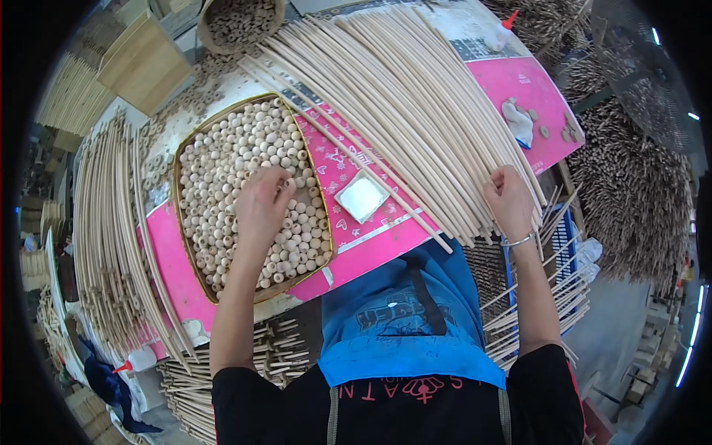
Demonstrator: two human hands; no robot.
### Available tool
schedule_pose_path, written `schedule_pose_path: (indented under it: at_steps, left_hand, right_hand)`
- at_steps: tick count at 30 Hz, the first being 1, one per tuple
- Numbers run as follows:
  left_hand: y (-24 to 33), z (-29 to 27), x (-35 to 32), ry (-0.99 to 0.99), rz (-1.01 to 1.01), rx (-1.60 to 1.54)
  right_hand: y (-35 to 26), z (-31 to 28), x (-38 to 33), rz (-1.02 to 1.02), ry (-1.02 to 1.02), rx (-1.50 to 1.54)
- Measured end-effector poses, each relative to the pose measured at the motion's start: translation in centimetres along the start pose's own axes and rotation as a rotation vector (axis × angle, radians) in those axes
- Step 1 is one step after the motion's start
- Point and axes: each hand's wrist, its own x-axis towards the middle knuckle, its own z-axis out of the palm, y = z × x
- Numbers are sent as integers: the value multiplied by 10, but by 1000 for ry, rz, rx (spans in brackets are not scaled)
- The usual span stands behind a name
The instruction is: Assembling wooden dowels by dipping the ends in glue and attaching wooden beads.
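Observation:
My left hand [261, 202] is inside a shallow, gold-rimmed tray [182, 236] full of round wooden beads [215, 178] with drilled holes. Its thumb and fingers are pinched together, with a bead at their tips. My right hand [510, 199] hovers at the right side of a wide row of long wooden dowels [415, 104]. Those fingers are curled closed, and whatever they hold is hidden. Between the tray and the dowels sits a small square container of white paste [361, 197]. One dowel [371, 159] lies apart from the row, slanting past this container.
More sticks [111, 237] are bundled to the left, near a white bottle with a red tip [139, 360]. A basket of wooden rings [241, 22] stands at the back. A white cloth [517, 122] lies on the pink tabletop [549, 81]. A blue crate [565, 241] stands lower right.

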Motion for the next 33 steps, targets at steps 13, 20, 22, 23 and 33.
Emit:
schedule_pose_path:
  at_steps: [13, 20, 22, 23, 33]
  left_hand:
    - [34, -7, -44, 6, -424, -1077]
    - [28, 0, -59, 0, -437, -1129]
    - [27, 1, -61, -3, -449, -1135]
    - [27, 2, -62, -5, -440, -1133]
    - [33, 3, -60, 9, -418, -1154]
  right_hand:
    - [-125, -11, 23, -241, -130, 785]
    - [-171, 20, 6, -519, -123, 661]
    - [-175, 25, 6, -564, -102, 621]
    - [-175, 28, 6, -569, -129, 612]
    - [-169, 17, 3, -524, -108, 655]
